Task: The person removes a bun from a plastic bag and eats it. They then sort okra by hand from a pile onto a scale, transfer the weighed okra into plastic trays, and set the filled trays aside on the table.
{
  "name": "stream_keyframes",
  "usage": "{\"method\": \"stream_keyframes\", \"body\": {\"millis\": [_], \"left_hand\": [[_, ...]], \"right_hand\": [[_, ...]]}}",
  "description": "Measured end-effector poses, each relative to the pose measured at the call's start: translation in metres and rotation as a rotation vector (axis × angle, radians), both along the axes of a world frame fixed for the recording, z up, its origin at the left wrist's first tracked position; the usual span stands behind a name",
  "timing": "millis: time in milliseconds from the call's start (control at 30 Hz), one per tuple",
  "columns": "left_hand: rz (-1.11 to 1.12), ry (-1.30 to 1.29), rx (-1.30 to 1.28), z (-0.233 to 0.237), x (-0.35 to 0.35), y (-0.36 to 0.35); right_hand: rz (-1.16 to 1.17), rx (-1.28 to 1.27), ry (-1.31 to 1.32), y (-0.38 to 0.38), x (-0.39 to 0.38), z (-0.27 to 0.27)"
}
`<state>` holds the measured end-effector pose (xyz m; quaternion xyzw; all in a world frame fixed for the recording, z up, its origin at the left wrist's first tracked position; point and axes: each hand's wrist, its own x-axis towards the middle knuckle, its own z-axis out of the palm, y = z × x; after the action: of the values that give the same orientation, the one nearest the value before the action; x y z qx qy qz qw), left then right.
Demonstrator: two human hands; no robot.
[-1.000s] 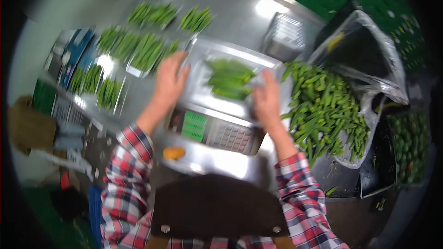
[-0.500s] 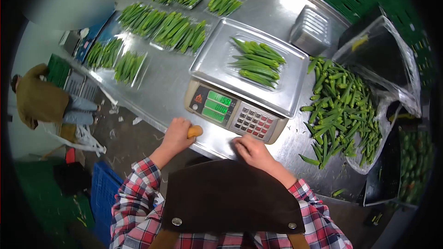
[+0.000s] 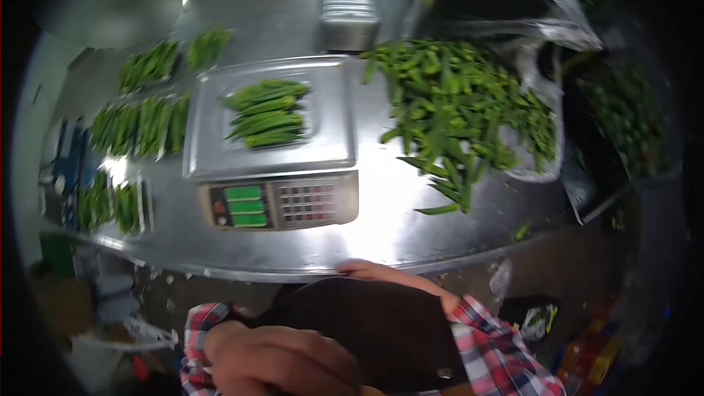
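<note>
My left hand (image 3: 286, 359) is raised close to the camera in front of the brown apron (image 3: 345, 323), its fingers curled and blurred; what it holds, if anything, is hidden. My right hand (image 3: 370, 271) is at the table's front edge, partly behind the apron, with its fingers smeared by motion. Beyond the hands stands a digital scale (image 3: 282, 204) with green displays and a keypad. On its metal pan (image 3: 202, 154) lies a clear tray of okra (image 3: 268, 114).
A big heap of loose okra (image 3: 462, 110) spills from a plastic-lined crate (image 3: 506, 0) at the right. Stacked clear trays (image 3: 348, 11) stand at the back of the metal table (image 3: 271, 257). Several filled okra trays (image 3: 139, 125) lie at the left.
My view has swung right, so the scale and okra appear further left. The left hand has left the table edge near the scale and come up close to the camera; the orange object is no longer distinguishable.
</note>
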<state>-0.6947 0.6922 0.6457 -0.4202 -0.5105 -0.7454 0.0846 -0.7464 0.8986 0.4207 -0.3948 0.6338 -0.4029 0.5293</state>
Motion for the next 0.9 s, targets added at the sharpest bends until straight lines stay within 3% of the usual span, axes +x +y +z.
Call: {"method": "stream_keyframes", "body": {"millis": [100,200,300,333,367,467,533,600,700,767,800,900], "left_hand": [[0.191,-0.126,0.203,0.002,0.012,0.016],[0.145,-0.083,0.171,0.005,0.012,0.013],[0.151,-0.119,0.176,0.01,0.012,0.015],[0.126,-0.143,0.198,0.011,0.01,0.019],[0.087,-0.157,0.229,0.009,0.005,0.025],[-0.048,-0.248,0.263,0.007,0.002,0.037],[-0.07,-0.298,0.288,0.011,0.001,0.042],[-0.127,-0.29,0.328,0.01,-0.002,0.047],[-0.235,-0.258,0.32,0.01,-0.009,0.051],[-0.211,-0.276,0.315,0.012,-0.007,0.057],[-0.141,-0.306,0.32,0.015,-0.001,0.063],[-0.058,-0.247,0.175,0.017,-0.005,0.058]], "right_hand": [[-0.155,0.046,-0.144,0.042,0.011,-0.03],[-0.261,0.047,-0.312,0.1,0.015,-0.03],[-0.102,0.128,-0.41,0.105,-0.012,0.032],[-0.07,0.152,-0.402,0.11,-0.017,0.029],[-0.056,0.251,-0.287,0.128,-0.017,0.008],[-0.629,0.255,-0.227,0.126,-0.043,0.04],[-0.88,0.306,0.299,0.134,-0.061,0.04],[-1.111,0.282,0.496,0.147,-0.087,0.021],[-1.057,0.397,1.081,0.134,-0.118,0.013],[-0.964,0.593,1.107,0.127,-0.129,-0.002],[-0.954,0.555,1.15,0.131,-0.133,-0.015],[-1.048,0.454,0.929,0.154,-0.142,-0.013]]}}
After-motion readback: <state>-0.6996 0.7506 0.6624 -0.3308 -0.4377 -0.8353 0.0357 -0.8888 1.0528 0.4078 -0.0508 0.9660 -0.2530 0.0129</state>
